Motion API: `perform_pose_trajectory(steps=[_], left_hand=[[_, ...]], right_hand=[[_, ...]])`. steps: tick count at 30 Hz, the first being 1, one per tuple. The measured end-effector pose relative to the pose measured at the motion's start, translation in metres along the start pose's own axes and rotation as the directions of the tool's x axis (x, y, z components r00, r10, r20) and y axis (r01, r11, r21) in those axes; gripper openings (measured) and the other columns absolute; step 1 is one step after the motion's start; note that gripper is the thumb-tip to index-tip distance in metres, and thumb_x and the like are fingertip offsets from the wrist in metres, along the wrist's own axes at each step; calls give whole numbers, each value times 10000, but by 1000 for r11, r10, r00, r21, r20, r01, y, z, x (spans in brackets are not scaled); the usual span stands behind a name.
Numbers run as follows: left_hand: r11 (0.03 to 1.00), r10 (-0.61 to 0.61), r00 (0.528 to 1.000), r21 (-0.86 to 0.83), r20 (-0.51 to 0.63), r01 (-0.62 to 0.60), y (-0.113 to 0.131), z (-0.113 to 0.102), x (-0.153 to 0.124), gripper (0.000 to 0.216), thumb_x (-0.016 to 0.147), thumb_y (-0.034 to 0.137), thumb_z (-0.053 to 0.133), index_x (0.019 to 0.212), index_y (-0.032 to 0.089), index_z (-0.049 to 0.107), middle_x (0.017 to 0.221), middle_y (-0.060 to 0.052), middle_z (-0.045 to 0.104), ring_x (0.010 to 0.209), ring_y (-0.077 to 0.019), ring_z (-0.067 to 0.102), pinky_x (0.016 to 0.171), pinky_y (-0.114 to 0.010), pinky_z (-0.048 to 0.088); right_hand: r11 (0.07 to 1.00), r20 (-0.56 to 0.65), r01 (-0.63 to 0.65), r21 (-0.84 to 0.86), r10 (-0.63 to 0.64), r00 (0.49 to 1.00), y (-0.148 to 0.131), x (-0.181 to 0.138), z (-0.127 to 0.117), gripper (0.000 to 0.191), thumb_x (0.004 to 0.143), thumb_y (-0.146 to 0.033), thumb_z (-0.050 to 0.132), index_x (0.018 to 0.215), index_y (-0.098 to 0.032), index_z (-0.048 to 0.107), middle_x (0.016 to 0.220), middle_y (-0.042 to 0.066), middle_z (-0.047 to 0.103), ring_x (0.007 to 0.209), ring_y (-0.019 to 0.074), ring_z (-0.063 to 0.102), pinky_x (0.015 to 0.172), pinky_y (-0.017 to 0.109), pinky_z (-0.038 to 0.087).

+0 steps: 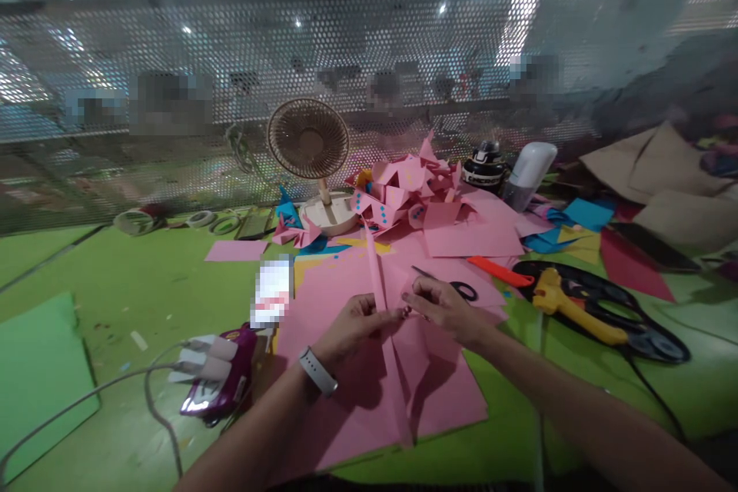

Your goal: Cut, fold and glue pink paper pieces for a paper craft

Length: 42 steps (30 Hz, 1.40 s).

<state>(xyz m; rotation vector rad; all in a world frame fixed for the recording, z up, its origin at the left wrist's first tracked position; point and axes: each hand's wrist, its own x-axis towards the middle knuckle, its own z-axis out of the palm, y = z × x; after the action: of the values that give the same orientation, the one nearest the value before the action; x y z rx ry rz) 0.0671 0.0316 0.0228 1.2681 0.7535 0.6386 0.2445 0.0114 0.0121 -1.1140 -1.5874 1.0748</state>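
A folded strip of pink paper [392, 373] stands up lengthwise over several flat pink sheets [323, 415]. My left hand [366, 319], with a pale watch band [318, 373] at the wrist, pinches the strip from its left side. From the right, my right hand [441, 306] has its fingers closed on a thin pink flap of the same paper, close to my left fingertips. Just beyond the right hand lie scissors with black handles [466, 291], partly hidden by it. What is between the fingertips is too small to make out fully.
Behind stand a small fan [311, 140] and a heap of folded pink paper pieces [403, 188]. To the right are a yellow glue gun [576, 311] and an orange cutter [499, 271]. Left are a purple power adapter [227, 377] with cables, a phone [272, 292] and a green sheet [43, 384].
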Motion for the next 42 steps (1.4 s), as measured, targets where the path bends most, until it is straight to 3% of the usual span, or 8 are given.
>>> perform_pose_trajectory(steps=[5, 7, 10, 13, 19, 27, 34, 42], left_hand=[[999, -36, 999, 41, -2, 36, -2, -1, 0, 321, 694, 382, 686, 561, 106, 591, 459, 46, 407, 454, -57, 314, 462, -219, 237], [999, -37, 999, 19, -6, 37, -4, -2, 1, 298, 697, 380, 681, 610, 98, 640, 479, 16, 482, 477, -79, 400, 490, -226, 308], [998, 22, 999, -67, 23, -20, -5, -2, 2, 267, 724, 347, 663, 781, 88, 694, 672, -60, 638, 655, -139, 552, 640, -257, 412], [993, 65, 997, -96, 32, -62, -3, -2, 1, 232, 737, 307, 660, 835, 100, 701, 813, -85, 680, 760, -156, 589, 744, -275, 430], [996, 76, 997, -49, -5, -76, 4, -1, -2, 203, 714, 300, 673, 777, 112, 712, 763, -71, 685, 689, -147, 593, 678, -256, 447], [997, 65, 998, -52, -9, -65, 0, -8, -1, 170, 714, 248, 659, 798, 111, 716, 705, -54, 672, 585, -99, 541, 562, -198, 408], [997, 73, 997, -34, -33, -74, 3, -10, -1, 139, 660, 249, 696, 690, 113, 702, 551, -10, 601, 496, -80, 481, 503, -197, 399], [995, -19, 996, -96, -89, 11, 0, -12, 0, 141, 647, 252, 680, 624, 115, 657, 565, -7, 590, 519, -87, 514, 501, -187, 390]], right_hand=[[999, 54, 22, 23, -23, 998, 3, 0, 4, 334, 820, -424, 526, 619, -188, 399, 609, -47, 361, 579, 92, 337, 537, 229, 291], [998, 67, 5, 65, -9, 998, 3, 0, 5, 334, 815, -425, 534, 621, -188, 401, 610, -50, 357, 572, 90, 330, 530, 228, 281], [991, 72, -43, 127, 34, 997, -1, -1, 6, 334, 804, -436, 549, 626, -185, 418, 598, -55, 357, 553, 84, 318, 517, 229, 265], [979, 54, -85, 185, 76, 996, -7, -4, 9, 353, 802, -443, 552, 609, -185, 407, 567, -61, 355, 533, 81, 308, 507, 231, 251], [959, -2, -88, 270, 92, 996, -12, -9, 11, 339, 804, -453, 544, 619, -183, 454, 551, -59, 383, 514, 81, 318, 497, 233, 250], [977, -26, -73, 202, 80, 996, -12, -6, 7, 336, 796, -444, 560, 618, -177, 459, 542, -67, 360, 496, 70, 296, 478, 226, 233], [976, -77, -80, 201, 98, 992, -6, -6, 3, 327, 791, -427, 571, 615, -179, 452, 515, -75, 351, 465, 63, 280, 444, 219, 207], [975, -98, -88, 205, 110, 989, -2, -4, 4, 328, 776, -443, 583, 620, -177, 473, 510, -73, 368, 462, 61, 303, 440, 210, 227]])
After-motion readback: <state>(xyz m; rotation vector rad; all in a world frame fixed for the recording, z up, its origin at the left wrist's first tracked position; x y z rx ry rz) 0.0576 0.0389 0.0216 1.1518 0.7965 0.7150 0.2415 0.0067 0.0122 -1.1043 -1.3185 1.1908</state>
